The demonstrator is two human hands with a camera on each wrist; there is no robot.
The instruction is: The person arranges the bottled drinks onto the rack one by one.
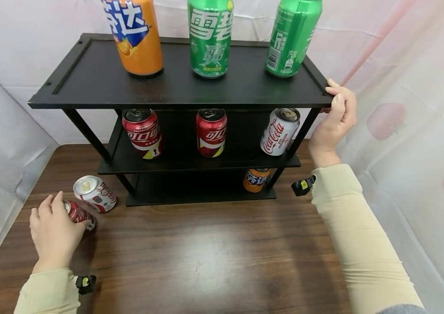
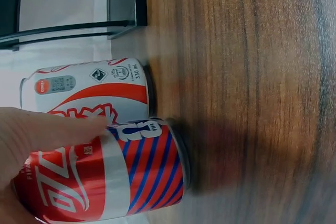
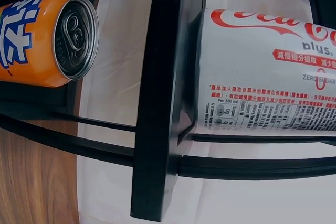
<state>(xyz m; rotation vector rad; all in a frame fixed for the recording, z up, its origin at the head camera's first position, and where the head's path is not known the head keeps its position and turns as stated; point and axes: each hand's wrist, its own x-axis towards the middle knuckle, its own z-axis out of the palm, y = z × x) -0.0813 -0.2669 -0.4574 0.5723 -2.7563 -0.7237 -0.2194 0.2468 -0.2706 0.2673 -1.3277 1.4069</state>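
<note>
At the left of the table, my left hand (image 1: 55, 231) grips a red Coca-Cola can (image 1: 79, 215), the thumb lying across its side in the left wrist view. That can (image 2: 94, 182) stands close beside a white and red cola can (image 1: 95, 194). My right hand (image 1: 334, 117) holds the right end of the black shelf's top board (image 1: 190, 93), fingers over the edge. It is out of sight in the right wrist view, where a white Coca-Cola plus can (image 3: 262, 77) and an orange Fanta can (image 3: 47, 40) appear.
On the top board stand a Fanta can (image 1: 139, 39) and two green Sprite cans (image 1: 211, 39). The middle board holds two red cola cans (image 1: 143, 133) and the white one. White curtains (image 1: 414, 109) hang behind and beside the brown table (image 1: 206, 257).
</note>
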